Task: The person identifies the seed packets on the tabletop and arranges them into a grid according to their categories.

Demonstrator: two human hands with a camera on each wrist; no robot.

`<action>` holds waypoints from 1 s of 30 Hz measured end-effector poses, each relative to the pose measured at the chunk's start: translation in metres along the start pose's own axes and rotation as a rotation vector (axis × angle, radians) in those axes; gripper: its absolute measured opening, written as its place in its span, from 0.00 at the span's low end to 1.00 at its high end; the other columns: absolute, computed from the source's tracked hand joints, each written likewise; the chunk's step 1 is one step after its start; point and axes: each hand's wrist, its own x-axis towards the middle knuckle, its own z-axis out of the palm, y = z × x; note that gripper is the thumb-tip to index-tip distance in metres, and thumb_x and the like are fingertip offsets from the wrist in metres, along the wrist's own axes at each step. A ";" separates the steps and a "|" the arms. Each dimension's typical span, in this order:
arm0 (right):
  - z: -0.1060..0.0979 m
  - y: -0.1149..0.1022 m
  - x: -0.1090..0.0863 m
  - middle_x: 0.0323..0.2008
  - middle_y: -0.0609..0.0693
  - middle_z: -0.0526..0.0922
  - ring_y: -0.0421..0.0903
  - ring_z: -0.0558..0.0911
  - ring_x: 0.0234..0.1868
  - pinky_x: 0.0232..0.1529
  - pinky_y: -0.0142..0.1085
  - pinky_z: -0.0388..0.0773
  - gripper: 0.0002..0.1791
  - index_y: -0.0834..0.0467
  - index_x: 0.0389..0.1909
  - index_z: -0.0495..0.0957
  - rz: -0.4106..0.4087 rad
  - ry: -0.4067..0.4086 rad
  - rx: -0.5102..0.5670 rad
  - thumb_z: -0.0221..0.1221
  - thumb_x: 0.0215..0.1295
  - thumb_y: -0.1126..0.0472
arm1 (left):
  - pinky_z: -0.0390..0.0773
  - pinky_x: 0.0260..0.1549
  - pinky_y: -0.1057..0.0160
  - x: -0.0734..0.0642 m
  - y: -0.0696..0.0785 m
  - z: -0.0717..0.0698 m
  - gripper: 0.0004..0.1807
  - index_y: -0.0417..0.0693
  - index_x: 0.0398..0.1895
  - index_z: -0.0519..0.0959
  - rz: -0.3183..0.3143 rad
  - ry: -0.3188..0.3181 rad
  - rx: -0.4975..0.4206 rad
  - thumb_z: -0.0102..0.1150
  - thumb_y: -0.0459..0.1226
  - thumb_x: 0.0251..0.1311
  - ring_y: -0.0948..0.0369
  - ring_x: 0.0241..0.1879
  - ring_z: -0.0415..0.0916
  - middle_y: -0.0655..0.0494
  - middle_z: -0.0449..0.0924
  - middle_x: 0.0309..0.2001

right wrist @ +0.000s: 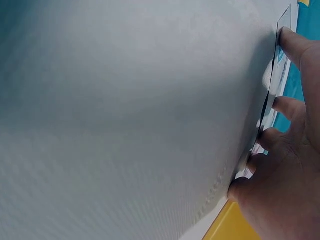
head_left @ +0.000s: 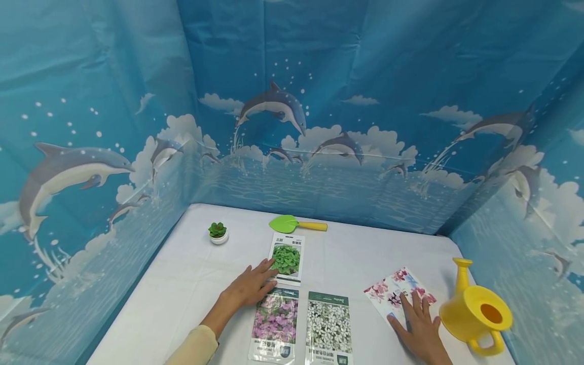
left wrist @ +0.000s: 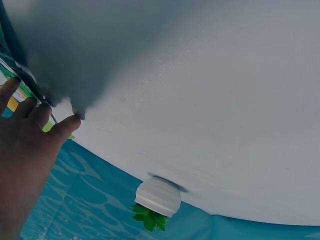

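Note:
My left hand (head_left: 250, 286) reaches in with fingers spread, its fingertips at the left edge of a seed packet with green leaves (head_left: 286, 258). Just below lies a seed packet with pink-purple flowers (head_left: 275, 324), its upper left corner close to the thumb. My right hand (head_left: 417, 324) rests with spread fingers on a tilted white packet printed with pink blossoms (head_left: 380, 291). In the right wrist view the fingertips (right wrist: 284, 37) press along that flat packet. Between the hands is a seed packet with white flowers (head_left: 329, 324).
A yellow watering can (head_left: 465, 312) stands right beside my right hand. Toward the back lie a trowel with green blade and yellow handle (head_left: 284, 223) and, farther left, a small potted succulent (head_left: 218, 234). Dolphin-printed blue curtains (head_left: 319, 192) border the white table (head_left: 182, 274).

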 end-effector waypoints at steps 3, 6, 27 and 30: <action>-0.001 0.000 0.000 0.82 0.75 0.30 0.79 0.25 0.80 0.66 0.79 0.14 0.60 0.71 0.84 0.48 0.001 -0.004 0.000 0.56 0.75 0.28 | 0.57 0.78 0.30 0.000 -0.001 0.002 0.28 0.43 0.79 0.72 0.007 0.013 0.002 0.51 0.48 0.85 0.42 0.84 0.53 0.42 0.56 0.85; -0.001 0.000 0.001 0.83 0.75 0.30 0.78 0.24 0.80 0.66 0.78 0.14 0.60 0.70 0.84 0.48 0.000 -0.005 0.001 0.56 0.75 0.28 | 0.57 0.78 0.30 0.000 0.000 0.002 0.29 0.42 0.79 0.72 0.018 0.023 0.002 0.52 0.48 0.84 0.41 0.84 0.52 0.41 0.56 0.85; -0.020 -0.016 0.017 0.81 0.80 0.41 0.82 0.34 0.80 0.68 0.84 0.27 0.52 0.71 0.80 0.61 -0.099 -0.025 0.022 0.69 0.70 0.39 | 0.54 0.80 0.31 -0.001 0.001 0.005 0.34 0.43 0.84 0.64 0.010 0.050 -0.051 0.54 0.47 0.83 0.40 0.85 0.50 0.40 0.55 0.85; -0.022 -0.019 0.021 0.81 0.79 0.41 0.81 0.35 0.81 0.69 0.83 0.28 0.52 0.71 0.80 0.62 -0.095 -0.035 0.030 0.68 0.71 0.37 | 0.54 0.80 0.32 -0.001 -0.002 0.006 0.34 0.43 0.85 0.62 -0.020 0.059 -0.058 0.54 0.48 0.83 0.40 0.85 0.49 0.40 0.54 0.85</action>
